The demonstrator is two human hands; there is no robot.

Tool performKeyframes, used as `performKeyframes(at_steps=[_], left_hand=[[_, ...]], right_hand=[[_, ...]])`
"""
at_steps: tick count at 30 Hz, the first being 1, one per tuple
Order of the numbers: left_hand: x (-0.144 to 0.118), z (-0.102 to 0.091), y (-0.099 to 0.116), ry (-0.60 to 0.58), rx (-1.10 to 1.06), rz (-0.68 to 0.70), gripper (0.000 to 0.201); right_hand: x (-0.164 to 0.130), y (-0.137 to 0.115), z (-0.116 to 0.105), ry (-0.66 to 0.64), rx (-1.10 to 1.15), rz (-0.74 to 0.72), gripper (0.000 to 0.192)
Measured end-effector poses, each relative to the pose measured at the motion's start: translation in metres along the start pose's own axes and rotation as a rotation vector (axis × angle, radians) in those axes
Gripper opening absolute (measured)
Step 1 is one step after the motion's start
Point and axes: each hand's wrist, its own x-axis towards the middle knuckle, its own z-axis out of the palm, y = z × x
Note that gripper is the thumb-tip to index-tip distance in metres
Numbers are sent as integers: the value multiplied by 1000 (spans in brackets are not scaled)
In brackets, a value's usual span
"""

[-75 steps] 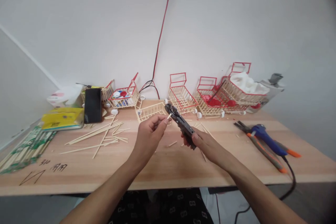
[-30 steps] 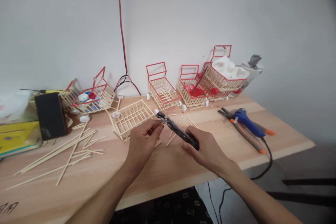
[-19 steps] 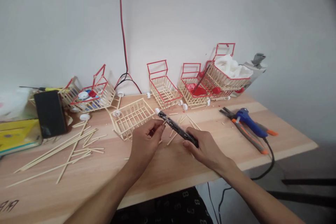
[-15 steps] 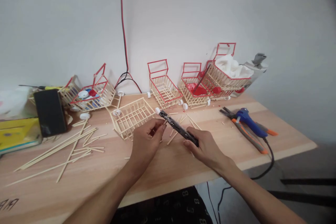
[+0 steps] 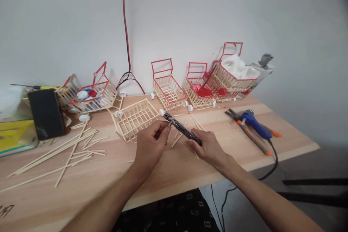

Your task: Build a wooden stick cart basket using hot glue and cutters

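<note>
Head view: right hand (image 5: 207,147) closed around the handle end of dark pliers (image 5: 181,130), lifted just above the wooden table (image 5: 174,174). Pliers running long and slim, up and to the left from the right hand, nose end pointing toward the unpainted stick basket (image 5: 135,118) and stopping just short of a small white wheel (image 5: 161,112). Left hand (image 5: 151,145) just left of the pliers, fingers pinched narrow near the tool's middle, thumb and forefinger meeting close to its lower edge; whether a stick piece sits in that pinch cannot be told. Both hands near the tool, right one carrying it, left one merely beside it. Short cut sticks (image 5: 178,138) lying on the table under and just right of the pliers. Further right of the pliers, well apart, a blue glue gun (image 5: 254,123) across orange-handled cutters (image 5: 251,137). Behind the pliers, against the wall, red-trimmed stick carts (image 5: 168,88). Far left of the pliers, long loose sticks (image 5: 65,149) and a black phone (image 5: 46,113).
</note>
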Motion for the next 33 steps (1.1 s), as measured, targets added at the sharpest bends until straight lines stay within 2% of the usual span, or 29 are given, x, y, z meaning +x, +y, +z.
performKeyframes(at_steps=[7,18,33], left_hand=[[0,-1,-4,32,62,83,17],[3,-2,-5,29,91,60,19],[4,4,-1,39,106,112,21]], right_hand=[[4,-2,-2,24,-59,-22,53],[13,7,0,-57,-3,-32,53],[8,10,2,25,-59,-49,53]])
